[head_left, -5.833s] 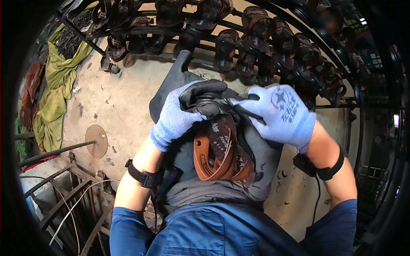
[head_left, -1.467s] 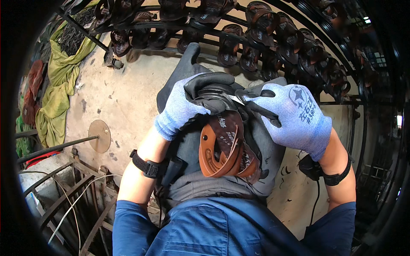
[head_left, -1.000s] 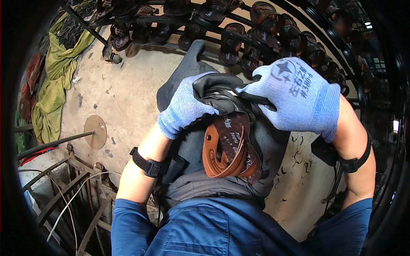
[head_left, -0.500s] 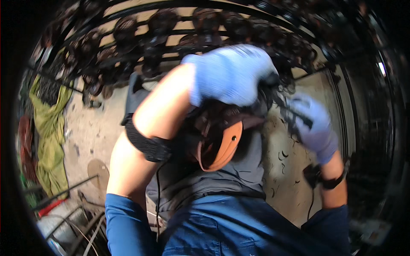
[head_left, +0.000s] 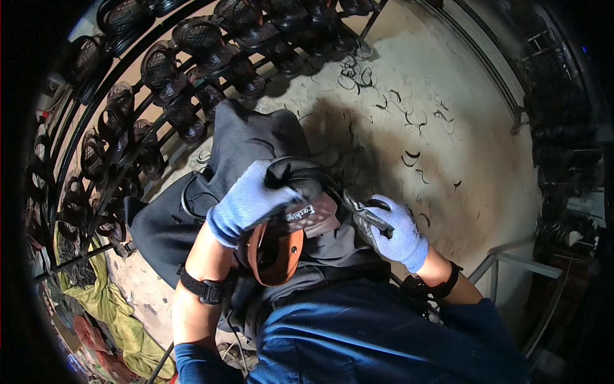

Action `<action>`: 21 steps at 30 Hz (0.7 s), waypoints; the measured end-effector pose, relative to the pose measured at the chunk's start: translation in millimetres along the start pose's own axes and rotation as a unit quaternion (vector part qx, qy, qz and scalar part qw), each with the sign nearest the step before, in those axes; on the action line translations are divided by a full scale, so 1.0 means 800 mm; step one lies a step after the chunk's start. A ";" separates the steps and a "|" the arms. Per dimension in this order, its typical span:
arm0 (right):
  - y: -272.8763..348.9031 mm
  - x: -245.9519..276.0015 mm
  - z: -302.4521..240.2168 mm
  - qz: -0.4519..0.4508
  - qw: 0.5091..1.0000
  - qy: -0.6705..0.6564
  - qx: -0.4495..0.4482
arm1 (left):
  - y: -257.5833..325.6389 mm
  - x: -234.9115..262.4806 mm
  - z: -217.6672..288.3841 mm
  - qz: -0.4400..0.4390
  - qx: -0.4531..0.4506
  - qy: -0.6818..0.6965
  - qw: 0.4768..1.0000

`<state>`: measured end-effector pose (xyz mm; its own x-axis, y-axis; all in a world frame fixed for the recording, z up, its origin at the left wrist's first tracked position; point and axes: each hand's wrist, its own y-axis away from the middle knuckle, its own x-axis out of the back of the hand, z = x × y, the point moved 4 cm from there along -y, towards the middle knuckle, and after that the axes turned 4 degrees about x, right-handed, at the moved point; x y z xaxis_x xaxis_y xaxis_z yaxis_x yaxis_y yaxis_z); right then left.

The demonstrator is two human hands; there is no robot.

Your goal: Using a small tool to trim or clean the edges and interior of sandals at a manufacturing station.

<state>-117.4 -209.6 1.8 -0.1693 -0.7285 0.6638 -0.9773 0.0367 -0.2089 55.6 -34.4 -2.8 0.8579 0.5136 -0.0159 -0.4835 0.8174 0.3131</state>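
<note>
The whole outlook has swung round: a second ago the sandal rack (head_left: 373, 20) runs across the top of the view, and now it curves down the left side. The right hand (head_left: 393, 233), which was up against the sandal's edge then, now stands just apart from it on the right. The sandal (head_left: 316, 217) is turned as well, so the rivet on its tan strap (head_left: 291, 264) sits on the right of the loop.

I see the left hand (head_left: 252, 198) closed over the sandal's dark edge, gripping it above the person's lap. The right fingers are bent with the thumb near them; from here I can't tell whether anything is between them.

Dark cloth (head_left: 249, 137) covers the legs. Beyond it the pale, stained floor (head_left: 473, 153) is scattered with thin, curled black trimmings (head_left: 411, 157). A yellow-green cloth (head_left: 128, 320) lies crumpled at lower left, and a grey metal frame (head_left: 527, 264) stands at lower right.

As for writing, pale slanting lettering shows on the brown footbed beside the left fingers.
</note>
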 end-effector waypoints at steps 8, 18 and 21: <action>-0.001 0.004 -0.011 -0.019 0.999 0.046 0.022 | -0.006 -0.010 0.000 -0.060 0.000 -0.028 0.998; -0.061 0.017 -0.014 -0.209 0.973 0.098 -0.004 | 0.000 -0.008 -0.011 0.038 -0.066 -0.158 0.985; -0.082 0.021 -0.021 -0.221 0.967 0.123 0.029 | -0.004 -0.012 -0.022 0.013 -0.054 -0.132 0.990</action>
<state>-58.4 -212.7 38.3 0.2317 -0.4792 0.8466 -0.9533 -0.2852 0.0994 46.0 -37.2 -20.1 0.8531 0.4609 0.2444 -0.5102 0.8349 0.2063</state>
